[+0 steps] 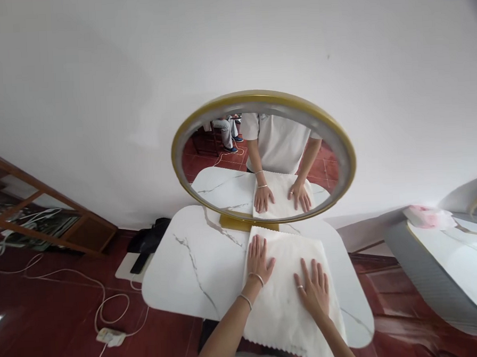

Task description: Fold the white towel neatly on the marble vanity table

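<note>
A white cloth (287, 304) with scalloped edges lies spread over the right part of a marble-patterned table (187, 277). My left hand (259, 260) rests flat on the cloth's upper left side, fingers stretched out, with two bracelets at the wrist and forearm. On the cloth's right side my right hand (314, 289) lies palm down, fingers spread, a ring on one finger. Neither hand holds anything. The cloth's near edge hangs past the table's front edge.
A round gold-rimmed mirror (260, 95) stands at the table's back, reflecting both hands and a seated person's legs. Cables and a power strip (111, 337) lie on the red floor at left, near a wooden cabinet (44, 210). Another table (467, 273) with a pinkish bag (430, 216) is at right.
</note>
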`<state>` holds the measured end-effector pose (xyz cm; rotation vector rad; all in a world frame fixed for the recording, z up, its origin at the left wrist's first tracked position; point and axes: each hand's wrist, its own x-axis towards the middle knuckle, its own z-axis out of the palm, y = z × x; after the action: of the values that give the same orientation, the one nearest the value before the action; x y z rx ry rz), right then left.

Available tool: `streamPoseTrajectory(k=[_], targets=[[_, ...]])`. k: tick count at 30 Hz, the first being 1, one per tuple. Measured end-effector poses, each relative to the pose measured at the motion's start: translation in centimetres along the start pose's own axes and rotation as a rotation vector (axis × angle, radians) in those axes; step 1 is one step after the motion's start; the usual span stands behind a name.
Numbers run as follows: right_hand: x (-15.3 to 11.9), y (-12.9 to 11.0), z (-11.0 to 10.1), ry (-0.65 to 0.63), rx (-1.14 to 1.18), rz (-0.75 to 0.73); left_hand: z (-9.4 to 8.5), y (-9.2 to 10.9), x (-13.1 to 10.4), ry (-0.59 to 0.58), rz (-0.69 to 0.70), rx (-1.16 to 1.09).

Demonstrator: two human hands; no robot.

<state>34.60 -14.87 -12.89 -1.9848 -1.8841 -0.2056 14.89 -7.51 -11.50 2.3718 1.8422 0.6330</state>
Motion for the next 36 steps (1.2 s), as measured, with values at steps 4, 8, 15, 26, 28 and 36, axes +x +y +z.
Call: streamPoseTrajectory(k=[4,8,15,26,28,36], targets=[[-0.4,-5.7,0.6,0.002,0.009,0.027,-2.2,-4.8,-1.0,-0.029,0.0,-0.012],[0.0,-12.0,1.7,-0.013,0.014,0.027,-4.5,-10.5,-1.4,-0.05,-0.015,0.005],[2.8,-21.5,3.8,-0.037,0.08,0.042,-8.2,-20.4,-1.8,-0.078,-0.059,0.054],[6.3,-29.0,6.1,-0.098,0.08,-0.207,-11.4,-26.9,-3.4,-0.08,-0.141,0.061],[6.2,-29.5,6.0,-0.122,0.062,-0.207,-11.2,-26.7,-3.1,-0.104,-0.238,0.032],[9.5,-32.3,7.7,-0.103,0.023,-0.214,-11.4,-26.3,1.7,-0.074,-0.365,-0.032]])
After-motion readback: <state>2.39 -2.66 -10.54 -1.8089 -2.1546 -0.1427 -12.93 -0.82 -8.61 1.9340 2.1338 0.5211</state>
